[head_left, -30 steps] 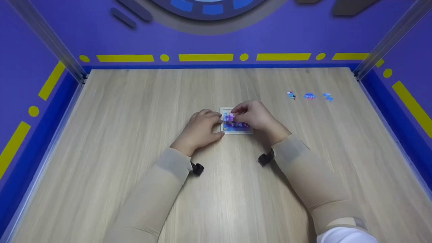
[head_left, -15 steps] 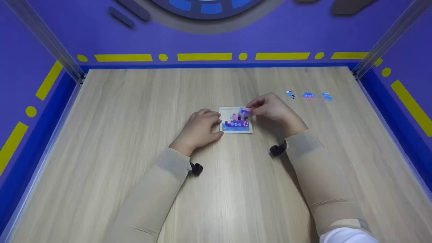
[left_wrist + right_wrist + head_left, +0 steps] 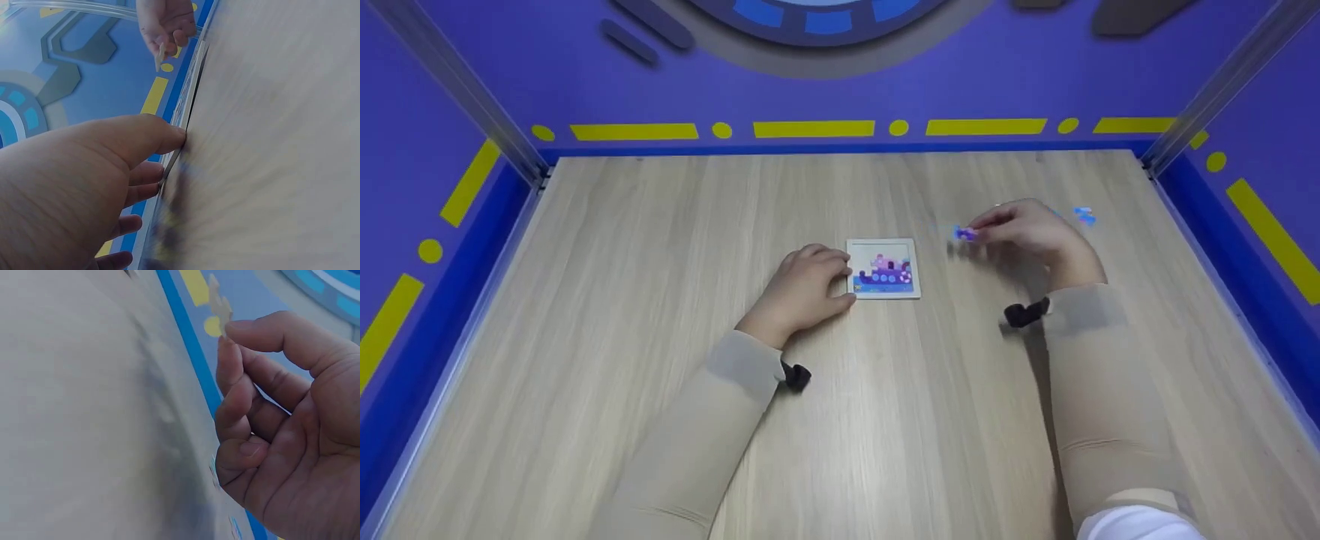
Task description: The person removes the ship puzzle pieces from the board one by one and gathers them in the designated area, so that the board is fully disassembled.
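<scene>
A small square jigsaw board [image 3: 864,257] with a pale rim lies on the table. Its lower part is filled with a purple ship on blue water, and the upper part is bare. My left hand [image 3: 806,289] rests at its left side, thumb near the bottom corner and fingertips touching the edge. In the left wrist view the thumb and fingers of that hand [image 3: 73,180] meet the board's edge without wrapping it. My right hand [image 3: 1039,236] pinches a purple and blue jigsaw piece [image 3: 964,234] above the table, right of the board. The right wrist view shows this piece [image 3: 219,301] edge-on between thumb and index fingertip.
Another loose jigsaw piece [image 3: 1084,216] lies on the table [image 3: 840,420] at the back right. More loose pieces there are mostly hidden behind my right hand. Blue-purple walls [image 3: 825,97] stand along the back and both sides.
My right hand has moved from over the board to the right, carrying the purple and blue jigsaw piece away from it. My left hand stays at the board's left edge.
</scene>
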Demonstrator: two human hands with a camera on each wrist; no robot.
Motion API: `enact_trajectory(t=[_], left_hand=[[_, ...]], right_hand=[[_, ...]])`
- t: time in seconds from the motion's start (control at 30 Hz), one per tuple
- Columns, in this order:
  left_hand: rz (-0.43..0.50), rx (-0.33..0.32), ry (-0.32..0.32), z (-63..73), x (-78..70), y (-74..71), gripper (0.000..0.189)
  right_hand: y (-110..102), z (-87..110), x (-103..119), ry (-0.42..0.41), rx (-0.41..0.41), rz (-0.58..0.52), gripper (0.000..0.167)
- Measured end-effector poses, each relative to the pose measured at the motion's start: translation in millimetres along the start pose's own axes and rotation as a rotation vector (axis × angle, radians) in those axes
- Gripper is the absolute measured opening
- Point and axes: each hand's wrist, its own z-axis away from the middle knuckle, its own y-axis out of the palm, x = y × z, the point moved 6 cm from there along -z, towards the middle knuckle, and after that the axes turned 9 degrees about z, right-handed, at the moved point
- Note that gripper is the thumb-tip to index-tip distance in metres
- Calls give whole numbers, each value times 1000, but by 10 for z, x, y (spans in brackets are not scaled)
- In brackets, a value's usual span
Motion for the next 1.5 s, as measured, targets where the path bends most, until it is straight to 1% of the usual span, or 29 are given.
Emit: enact_trajectory(t=[0.1,0.2,0.33,0.43,0.53,0.6,0.77,0.87,1.0,1.13,1.23,1.4,1.5], left_hand=[[7,0,-5,3,5,2,48],[11,-1,-14,7,17,0,49],[10,4,-19,14,33,4,50],[14,10,-17,20,36,7,50],[21,9,-15,26,36,7,50],[23,7,-14,27,34,9,50],[26,5,-10,24,29,15,50],[26,5,-10,26,24,15,49],[26,4,-11,28,21,19,49],[23,3,-10,22,26,25,49],[20,4,-6,18,25,25,50],[15,9,-5,10,16,20,50],[14,11,-6,9,11,16,50]], right_hand=[[-88,18,-141,48,-9,-83,32],[-132,28,-231,84,-15,-188,23],[-171,35,-299,95,-4,-311,17],[-205,49,-333,96,12,-364,16],[-241,68,-371,103,20,-384,16],[-269,87,-406,117,17,-378,16],[-346,154,-498,175,-20,-384,15],[-375,191,-535,214,-44,-424,12],[-377,227,-534,229,-51,-477,8],[-376,266,-485,220,-42,-454,9],[-378,273,-499,232,-47,-415,11],[-376,259,-580,281,-94,-367,11],[-376,254,-592,293,-113,-345,10]])
